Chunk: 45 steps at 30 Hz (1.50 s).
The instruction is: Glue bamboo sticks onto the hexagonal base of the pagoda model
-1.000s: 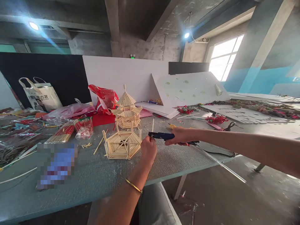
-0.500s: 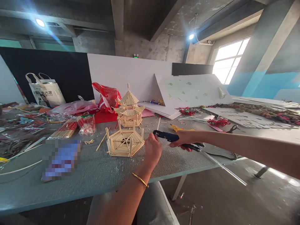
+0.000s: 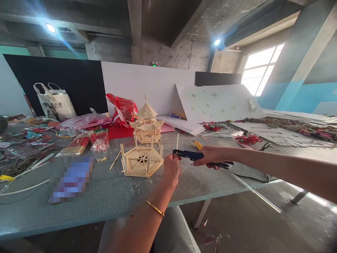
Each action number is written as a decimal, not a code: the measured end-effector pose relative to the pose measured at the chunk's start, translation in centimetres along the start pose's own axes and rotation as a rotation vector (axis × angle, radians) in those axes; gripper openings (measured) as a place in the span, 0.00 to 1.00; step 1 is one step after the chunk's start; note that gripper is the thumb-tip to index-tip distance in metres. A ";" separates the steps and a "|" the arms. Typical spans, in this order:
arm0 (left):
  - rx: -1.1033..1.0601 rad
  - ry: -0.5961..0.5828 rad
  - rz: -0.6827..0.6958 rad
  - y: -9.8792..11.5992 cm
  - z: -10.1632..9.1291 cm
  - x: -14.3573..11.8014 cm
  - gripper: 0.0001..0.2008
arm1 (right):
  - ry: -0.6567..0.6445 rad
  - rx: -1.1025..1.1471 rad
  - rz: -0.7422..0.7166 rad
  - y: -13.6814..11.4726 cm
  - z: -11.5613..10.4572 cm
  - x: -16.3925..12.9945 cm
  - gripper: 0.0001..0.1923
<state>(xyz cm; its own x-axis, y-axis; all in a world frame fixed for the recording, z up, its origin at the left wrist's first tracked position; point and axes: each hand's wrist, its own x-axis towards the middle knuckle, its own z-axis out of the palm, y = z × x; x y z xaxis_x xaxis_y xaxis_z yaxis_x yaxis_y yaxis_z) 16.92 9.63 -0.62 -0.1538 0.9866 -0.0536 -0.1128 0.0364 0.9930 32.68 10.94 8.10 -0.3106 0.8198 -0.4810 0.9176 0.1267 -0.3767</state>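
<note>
Glue gun (image 3: 188, 154) beside upright stick (image 3: 177, 140)

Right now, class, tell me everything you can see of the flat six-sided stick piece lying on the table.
The six-sided stick piece is pale wood-coloured, built from thin sticks laid in rows between spokes that meet at its centre. Short posts stand up at its corners. It lies flat on the grey-green table, in front of the taller stick pavilion, with crumbs around it. The left hand is close beside its right edge; whether they touch is unclear.
</note>
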 end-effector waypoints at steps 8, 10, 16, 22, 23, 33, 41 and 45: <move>0.507 0.023 0.233 0.3 -1.3 -0.5 0.10 | 0.053 -0.086 -0.001 0.0 0.1 -0.3 0.28; 0.556 0.016 0.256 0.3 -1.3 -0.6 0.12 | 0.047 -0.082 0.002 0.1 0.2 -0.2 0.27; 0.564 0.010 0.275 -0.4 -1.3 0.1 0.13 | 0.061 -0.106 0.009 1.0 0.5 0.4 0.29; 0.497 0.007 0.256 -1.2 -1.0 0.8 0.16 | 0.063 -0.117 0.001 0.7 0.4 0.1 0.28; 0.487 0.006 0.250 -1.2 -0.9 0.9 0.16 | 0.069 -0.124 0.011 0.6 0.4 0.0 0.28; 0.455 0.015 0.215 -1.2 -0.5 1.1 0.16 | 0.061 -0.183 0.007 0.0 0.0 -0.5 0.28; 0.528 0.029 0.234 -0.9 -0.6 1.1 0.15 | 0.055 -0.197 0.015 -0.3 -0.1 -0.6 0.27; 0.592 0.039 0.257 -0.4 -0.7 0.6 0.15 | 0.051 -0.169 0.004 -0.2 0.0 -0.5 0.25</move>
<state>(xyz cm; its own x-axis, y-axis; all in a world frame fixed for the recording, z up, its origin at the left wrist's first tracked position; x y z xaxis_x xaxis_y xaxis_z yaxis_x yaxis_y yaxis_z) 16.18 10.08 -1.13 -0.1412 0.9694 0.2008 0.4909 -0.1076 0.8645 32.65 10.47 8.47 -0.2978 0.8472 -0.4399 0.9487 0.2116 -0.2347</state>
